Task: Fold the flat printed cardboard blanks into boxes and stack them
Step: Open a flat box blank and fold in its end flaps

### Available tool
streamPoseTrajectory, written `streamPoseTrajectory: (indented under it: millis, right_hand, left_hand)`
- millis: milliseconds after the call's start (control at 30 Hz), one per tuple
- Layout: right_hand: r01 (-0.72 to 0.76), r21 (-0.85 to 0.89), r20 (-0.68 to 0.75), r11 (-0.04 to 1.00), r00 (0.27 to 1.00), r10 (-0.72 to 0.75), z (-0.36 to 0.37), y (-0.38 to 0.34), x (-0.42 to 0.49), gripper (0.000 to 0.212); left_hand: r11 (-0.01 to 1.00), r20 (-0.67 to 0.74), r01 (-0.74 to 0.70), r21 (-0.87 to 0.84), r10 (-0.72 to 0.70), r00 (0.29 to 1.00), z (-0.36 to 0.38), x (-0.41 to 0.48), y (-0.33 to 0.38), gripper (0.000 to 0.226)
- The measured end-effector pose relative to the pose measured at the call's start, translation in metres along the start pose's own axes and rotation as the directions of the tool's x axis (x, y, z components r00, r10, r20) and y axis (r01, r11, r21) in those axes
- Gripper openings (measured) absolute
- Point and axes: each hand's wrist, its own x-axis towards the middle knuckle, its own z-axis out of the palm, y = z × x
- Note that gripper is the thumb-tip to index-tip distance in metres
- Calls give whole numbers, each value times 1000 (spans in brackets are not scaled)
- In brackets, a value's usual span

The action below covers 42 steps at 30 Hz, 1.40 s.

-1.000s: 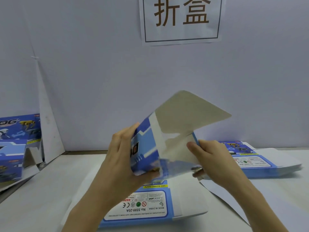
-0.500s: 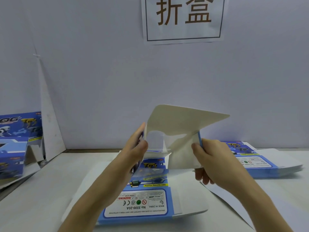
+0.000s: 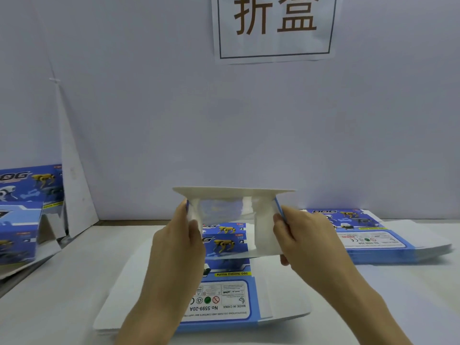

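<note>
I hold a half-formed blue printed box [image 3: 263, 227] in the air above the table, its open end facing me and its white inside showing. A grey-white flap juts out flat along its top. My left hand [image 3: 178, 242] grips the left wall, thumb inside. My right hand [image 3: 302, 235] grips the right wall the same way. Under the box lies a pile of flat blanks [image 3: 224, 300], printed side up.
A second pile of flat blanks [image 3: 388, 240] lies at the right by the wall. Folded boxes [image 3: 22, 210] are stacked at the far left, next to a leaning white sheet [image 3: 72, 185]. A paper sign [image 3: 273, 26] hangs on the wall.
The blank has been pulled open from a skewed, tilted shape into a squared tube facing me. The top flap has dropped from a raised slant to level. Both hands moved apart.
</note>
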Motion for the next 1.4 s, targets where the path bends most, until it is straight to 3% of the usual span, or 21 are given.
streamPoseTrajectory:
  millis: [100, 233, 333, 400, 467, 533, 633, 700, 767, 867, 1000, 1167, 1267, 1400]
  right_hand:
    - [39, 51, -42, 998, 998, -37, 3, -2, -3, 22]
    - [-50, 59, 69, 997, 997, 46, 9, 0, -1, 6]
    - [-61, 67, 36, 996, 998, 58, 12, 5, 1, 7]
    - [-117, 217, -22, 969, 992, 124, 8, 6, 3, 11]
    - [-230, 514, 23, 826, 967, 255, 4, 7, 4, 24]
    - [-291, 727, 106, 622, 942, 317, -1, 6, 6, 16]
    - [-336, 855, 220, 395, 925, 310, -9, 1, 8, 9]
    - [-391, 866, 321, 310, 912, 255, -14, -3, 7, 15]
    - [-429, 839, 395, 335, 903, 168, -19, -6, 4, 19]
    - [-411, 774, 442, 481, 895, 53, -22, -7, 0, 27]
    - [-378, 746, 454, 548, 891, -3, -22, -6, -1, 29]
    - [-268, 580, 300, 770, 948, 104, -21, -1, -2, 49]
    - [-290, 639, 202, 713, 957, 209, -12, -1, -3, 27]
    - [-348, 699, 268, 625, 937, 222, -6, -1, 0, 23]
  left_hand:
    - [987, -63, -23, 156, 33, 997, -1, 1, -2, 39]
    - [952, -57, -6, 306, 25, 998, 2, 2, -8, 34]
    - [983, 1, -54, 176, 55, 998, 4, 0, -2, 33]
    - [997, 36, -72, -23, 72, 997, 1, 0, 3, 23]
    - [968, 104, -24, -248, 51, 993, 1, 0, 1, 61]
    - [927, 94, -83, -366, 126, 988, 1, 1, 0, 90]
    - [921, 99, -354, -162, 372, 923, 6, -2, -3, 117]
    - [911, 126, -410, -46, 412, 902, 11, -3, -4, 124]
    - [913, 111, -405, 45, 398, 911, 14, -3, -3, 128]
    - [893, 51, -426, 143, 423, 905, 12, 0, -6, 132]
    - [855, 31, -468, 223, 474, 880, -4, 8, -9, 128]
    - [780, 252, -569, 262, 513, 820, -6, 7, -12, 107]
    - [764, 410, -600, 236, 482, 774, 0, 1, -15, 91]
    - [774, 452, -568, 280, 415, 789, 7, 0, -21, 89]
